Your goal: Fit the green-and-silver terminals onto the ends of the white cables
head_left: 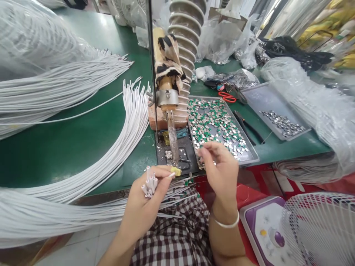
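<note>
My left hand point(148, 197) is closed around several white cables point(150, 186), their cut ends pointing up. One cable end point(172, 174) sticks out between its thumb and index finger, beside a yellow piece point(176, 171) at the fingertip. Just above this is the tip of a soldering iron point(172, 138), clamped upright with its handle wrapped in cloth. My right hand point(221, 168) pinches a small green-and-silver connector point(200, 147), partly hidden by the fingers. It is over the near left corner of a metal tray point(252, 157) holding many such connectors.
More cables lie in thick bundles point(116, 147) on the green table point(83, 147) at left. A ribbed hose point(185, 44) rises behind the iron. Right of the tray are pliers point(249, 129), red-handled scissors point(227, 97) and a second tray point(266, 98) with metal shells. A fan point(321, 229) stands lower right.
</note>
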Action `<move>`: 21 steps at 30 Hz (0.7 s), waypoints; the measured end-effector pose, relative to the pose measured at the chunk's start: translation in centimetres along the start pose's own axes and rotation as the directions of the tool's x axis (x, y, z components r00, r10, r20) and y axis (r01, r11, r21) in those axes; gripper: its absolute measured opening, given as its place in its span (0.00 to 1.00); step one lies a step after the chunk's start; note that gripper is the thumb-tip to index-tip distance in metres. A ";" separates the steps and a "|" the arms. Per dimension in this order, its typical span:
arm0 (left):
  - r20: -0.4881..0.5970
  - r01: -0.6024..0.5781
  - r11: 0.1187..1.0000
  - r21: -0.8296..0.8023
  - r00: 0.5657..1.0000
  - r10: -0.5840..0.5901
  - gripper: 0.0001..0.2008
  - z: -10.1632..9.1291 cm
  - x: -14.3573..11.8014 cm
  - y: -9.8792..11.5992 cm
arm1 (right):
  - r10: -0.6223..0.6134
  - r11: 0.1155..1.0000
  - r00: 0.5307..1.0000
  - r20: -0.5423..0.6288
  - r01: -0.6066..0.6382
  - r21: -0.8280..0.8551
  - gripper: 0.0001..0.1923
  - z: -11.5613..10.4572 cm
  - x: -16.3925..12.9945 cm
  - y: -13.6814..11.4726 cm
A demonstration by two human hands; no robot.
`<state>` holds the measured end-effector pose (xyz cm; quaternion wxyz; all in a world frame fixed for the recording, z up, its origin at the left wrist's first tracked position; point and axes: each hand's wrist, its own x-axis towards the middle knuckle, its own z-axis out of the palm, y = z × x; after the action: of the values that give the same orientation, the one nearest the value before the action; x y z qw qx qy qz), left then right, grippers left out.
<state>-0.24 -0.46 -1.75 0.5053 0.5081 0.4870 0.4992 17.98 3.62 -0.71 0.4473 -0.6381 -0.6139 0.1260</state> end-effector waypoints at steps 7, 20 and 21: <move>0.011 0.011 0.996 0.084 1.000 -0.012 0.09 0.6 1.0 1.3 | -0.044 0.899 0.995 0.094 -0.001 0.438 0.10 0.1 -3.4 -2.2; 0.018 0.009 0.997 0.073 1.000 -0.010 0.08 0.6 1.0 1.4 | -0.127 0.887 0.991 0.041 0.095 0.452 0.14 0.6 -3.6 -2.6; 0.022 0.002 0.998 0.068 1.000 -0.003 0.08 0.5 1.0 1.4 | -0.130 0.886 0.991 0.037 0.099 0.454 0.14 0.6 -3.6 -2.7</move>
<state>0.29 0.52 -0.30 0.4939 0.5298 0.4986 0.4762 14.96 0.23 -0.55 0.5690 -0.4753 -0.6189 0.2594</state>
